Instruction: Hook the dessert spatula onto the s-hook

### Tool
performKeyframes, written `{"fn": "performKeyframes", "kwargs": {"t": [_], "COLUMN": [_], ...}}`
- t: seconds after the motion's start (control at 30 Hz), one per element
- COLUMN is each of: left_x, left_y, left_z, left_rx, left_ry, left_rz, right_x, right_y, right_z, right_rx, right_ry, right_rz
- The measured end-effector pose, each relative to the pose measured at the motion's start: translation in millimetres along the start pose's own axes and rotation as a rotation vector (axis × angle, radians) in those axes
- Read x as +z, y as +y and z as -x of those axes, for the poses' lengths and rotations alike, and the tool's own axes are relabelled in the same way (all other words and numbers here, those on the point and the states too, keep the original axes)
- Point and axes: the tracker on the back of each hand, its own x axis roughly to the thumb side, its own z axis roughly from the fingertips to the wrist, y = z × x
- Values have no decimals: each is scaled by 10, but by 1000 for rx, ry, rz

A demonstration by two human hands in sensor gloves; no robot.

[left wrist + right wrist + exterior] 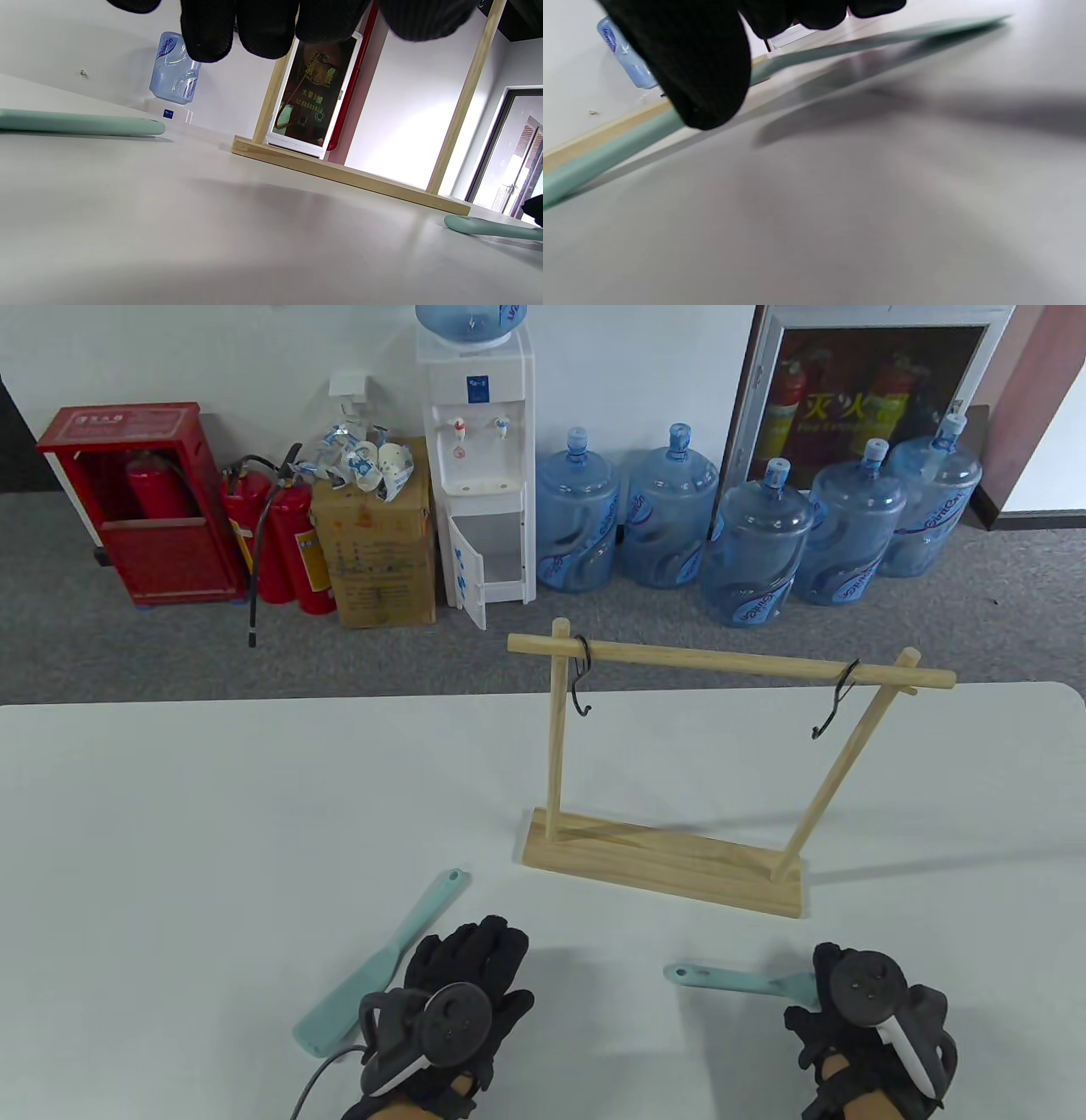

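Observation:
Two mint-green dessert spatulas lie near the table's front. The left spatula (pixel 382 963) lies flat beside my left hand (pixel 471 959), which hovers open with spread fingers and does not touch it; it also shows in the left wrist view (pixel 85 123). My right hand (pixel 836 984) grips the right spatula (pixel 734 978) where the handle meets the blade, with the handle pointing left. In the right wrist view the blade (pixel 882 40) sits slightly off the table over its shadow. Two black S-hooks, the left hook (pixel 579 687) and the right hook (pixel 836 700), hang empty from the wooden rack's bar (pixel 730 661).
The rack's wooden base (pixel 662 869) stands just beyond both hands, also seen in the left wrist view (pixel 348 176). Past the table's far edge, on the floor, are water bottles (pixel 755 551), a dispenser (pixel 479 466) and fire extinguishers (pixel 288 543).

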Motion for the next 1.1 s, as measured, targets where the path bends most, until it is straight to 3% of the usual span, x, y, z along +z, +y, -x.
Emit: {"fn": "performKeyframes", "kwargs": {"t": [0.33, 0.77, 0.87, 1.1], "left_x": [-12, -15, -14, -16], "left_y": [-12, -105, -92, -44], "left_z": [39, -30, -44, -6], "left_rx": [3, -6, -3, 7], "left_ry": [13, 6, 1, 11], "left_rz": [12, 63, 56, 39], "right_x": [-74, -25, -2, 83], "right_y": [46, -32, -61, -182], "right_z": [45, 46, 27, -242], "right_rx": [12, -7, -54, -211], "right_ry": [24, -8, -26, -127], "right_rz": [17, 148, 218, 260]}}
